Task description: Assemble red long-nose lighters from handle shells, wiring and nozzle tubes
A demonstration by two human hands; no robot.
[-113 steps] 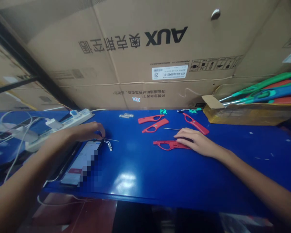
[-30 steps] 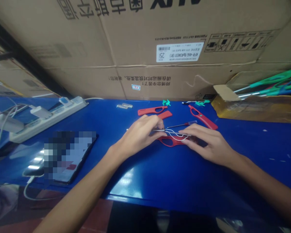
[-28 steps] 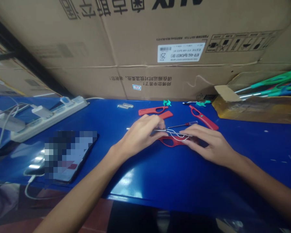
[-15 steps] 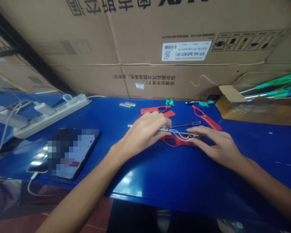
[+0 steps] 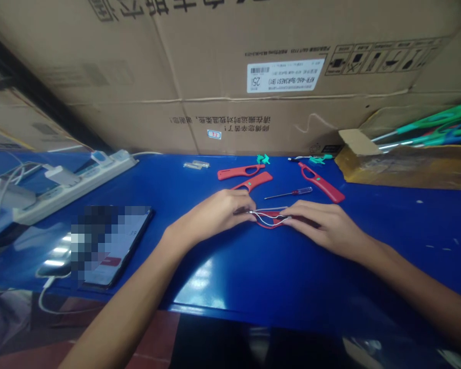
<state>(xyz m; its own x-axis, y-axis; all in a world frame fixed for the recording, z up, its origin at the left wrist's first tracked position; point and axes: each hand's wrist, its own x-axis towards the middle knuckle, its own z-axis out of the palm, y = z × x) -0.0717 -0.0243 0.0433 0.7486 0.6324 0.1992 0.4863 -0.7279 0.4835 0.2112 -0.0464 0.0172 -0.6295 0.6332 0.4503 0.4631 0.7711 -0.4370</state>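
My left hand pinches a thin metal rod, its fingers covering most of that piece. From there white wires and a thin grey strip stretch across to my right hand. Its thumb and fingertips grip the other end, where a small dark part shows. Right beneath lies a red plastic handle shell, partly hidden by both hands. Just beyond the hands rests a small screwdriver with a clear and red handle. Other red handle shells lie farther back and to the right.
Small green plastic parts and clear pieces lie near the large carton at the back. An open box of green-handled rods stands right. At left are a power strip and a phone.
My left hand has drawn back toward me and my right hand has shifted left, bringing the wired piece lower over the red shell. The screwdriver now shows fully.
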